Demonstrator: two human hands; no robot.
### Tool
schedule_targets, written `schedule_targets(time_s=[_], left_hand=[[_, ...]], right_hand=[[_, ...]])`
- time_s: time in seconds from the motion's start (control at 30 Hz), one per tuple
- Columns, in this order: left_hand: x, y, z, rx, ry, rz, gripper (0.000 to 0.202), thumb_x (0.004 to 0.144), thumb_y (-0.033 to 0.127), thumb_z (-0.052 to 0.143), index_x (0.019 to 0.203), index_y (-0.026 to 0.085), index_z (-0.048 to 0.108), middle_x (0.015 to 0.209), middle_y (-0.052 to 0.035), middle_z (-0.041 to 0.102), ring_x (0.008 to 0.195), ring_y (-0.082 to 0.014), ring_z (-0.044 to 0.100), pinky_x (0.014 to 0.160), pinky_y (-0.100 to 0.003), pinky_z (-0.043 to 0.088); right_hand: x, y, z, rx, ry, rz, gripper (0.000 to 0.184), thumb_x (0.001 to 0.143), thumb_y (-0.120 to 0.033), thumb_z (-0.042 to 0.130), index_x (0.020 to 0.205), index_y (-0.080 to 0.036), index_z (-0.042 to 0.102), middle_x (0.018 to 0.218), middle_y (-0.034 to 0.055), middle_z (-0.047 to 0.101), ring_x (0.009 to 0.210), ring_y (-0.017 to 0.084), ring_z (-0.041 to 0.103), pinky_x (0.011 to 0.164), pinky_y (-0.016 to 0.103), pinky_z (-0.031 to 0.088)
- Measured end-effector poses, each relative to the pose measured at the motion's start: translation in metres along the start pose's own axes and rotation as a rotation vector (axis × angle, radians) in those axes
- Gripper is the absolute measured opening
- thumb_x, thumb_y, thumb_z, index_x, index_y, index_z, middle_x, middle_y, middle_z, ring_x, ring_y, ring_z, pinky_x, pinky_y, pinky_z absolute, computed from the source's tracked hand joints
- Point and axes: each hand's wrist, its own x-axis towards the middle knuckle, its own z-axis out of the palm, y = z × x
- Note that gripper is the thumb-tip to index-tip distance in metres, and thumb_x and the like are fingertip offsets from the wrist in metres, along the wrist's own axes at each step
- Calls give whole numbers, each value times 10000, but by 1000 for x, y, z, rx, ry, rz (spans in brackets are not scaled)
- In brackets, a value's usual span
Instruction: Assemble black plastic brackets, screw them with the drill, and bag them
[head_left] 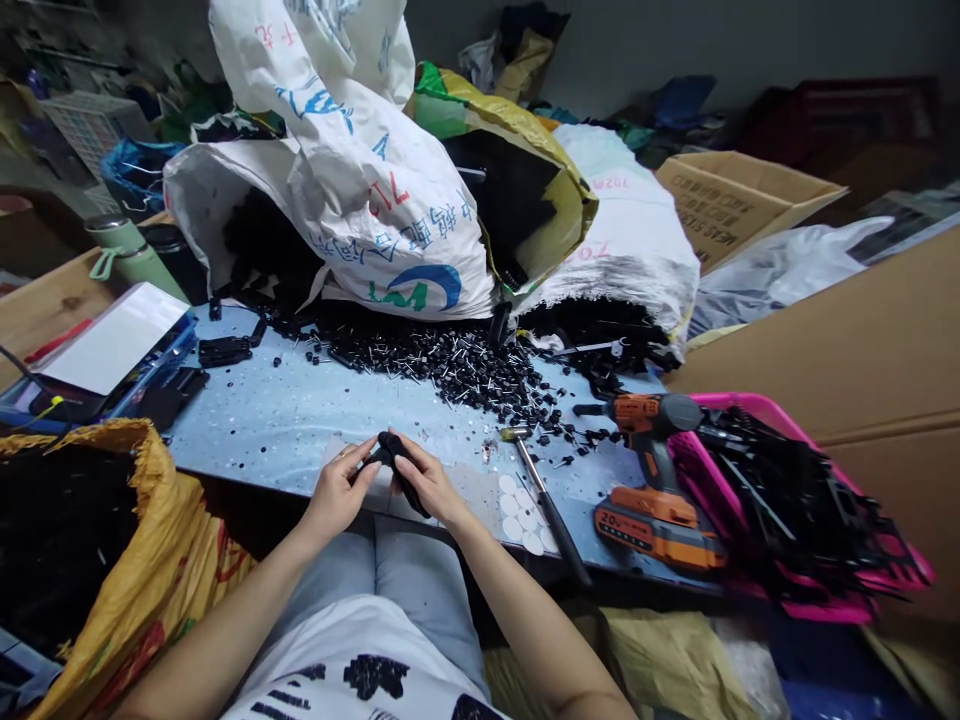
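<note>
Between my two hands, just over the front edge of the blue table [277, 425], is a black plastic part [386, 450] with a long body slanting down to the right. The fingers of my left hand [339, 490] pinch its left end. My right hand [429, 478] is wrapped around its longer side, hiding some of it. The exact kind of part cannot be made out. Right of my hands lies a hammer [544, 490] with a black handle, next to several white round stickers [523, 512]. Behind my hands spreads a heap of small black pieces with metal pins [472, 365].
An orange cordless drill [649, 480] stands at the right, beside a pink basket [780, 405] of black parts. White woven sacks [390, 210] spill black parts at the back. A wrench [589, 348] lies near them. A yellow sack [176, 530] stands at the left front.
</note>
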Motion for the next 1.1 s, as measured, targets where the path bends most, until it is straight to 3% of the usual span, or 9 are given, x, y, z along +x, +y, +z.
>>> schedule_targets(time_s=[0.1,0.23,0.43,0.57,0.63,0.73,0.87,0.97,1.1], left_hand=[[2,7,-5,110,-18,83,365,877,311,504,1222,225,588,1037,-81,631,974,-194,589,861,-335,483],[2,15,-3,191,-6,110,354,895,305,475,1221,226,587,1008,-82,624,941,-191,593,836,-331,493],[2,20,15,182,247,218,360,918,271,427,1244,211,567,976,-92,606,926,-180,585,840,-324,494],[7,17,9,134,183,304,330,913,269,437,1185,195,608,974,-93,626,918,-180,588,833,-331,498],[10,10,6,126,129,267,315,906,293,452,1150,199,628,999,-92,633,948,-189,588,855,-344,492],[10,-5,11,51,172,43,336,894,369,467,1140,198,621,1003,-90,624,838,-176,616,770,-328,523],[6,-27,25,-220,289,-298,473,866,483,476,1245,201,489,834,-17,566,503,-85,561,499,-244,513],[0,-40,29,-359,382,-367,515,836,506,512,1265,245,401,957,-12,501,580,-90,628,576,-277,564],[-9,-53,22,-252,272,-360,513,843,478,507,1280,258,353,998,-30,496,650,-121,651,635,-327,573]], right_hand=[[-2,-7,-9,-226,12,-133,533,876,-459,512,1375,-301,416,1151,48,584,712,122,582,687,299,525],[0,-14,-15,-462,16,-312,523,874,-396,546,1371,-279,433,1178,69,583,1042,201,553,922,367,453],[-3,-2,8,-366,150,-292,535,906,-429,473,1412,-292,366,1160,84,569,965,211,584,842,379,500],[-7,8,23,-365,212,-247,571,905,-456,456,1435,-292,321,1240,100,528,999,235,577,847,396,498],[-6,10,26,-399,224,-241,570,917,-454,432,1445,-287,298,1274,97,515,1067,240,553,895,403,477],[1,9,19,-517,150,-222,550,939,-445,387,1451,-278,280,1315,90,501,1152,229,513,965,398,433],[17,-3,-24,-761,91,-133,547,912,-487,437,1413,-280,361,1205,85,571,1059,215,561,916,385,455],[32,-12,-79,-818,277,-95,465,918,-473,432,1314,-239,504,1164,96,591,1004,202,579,873,371,472],[56,-16,-160,-949,443,-61,358,906,-407,482,1134,-179,636,1074,93,637,973,192,586,861,328,458]])
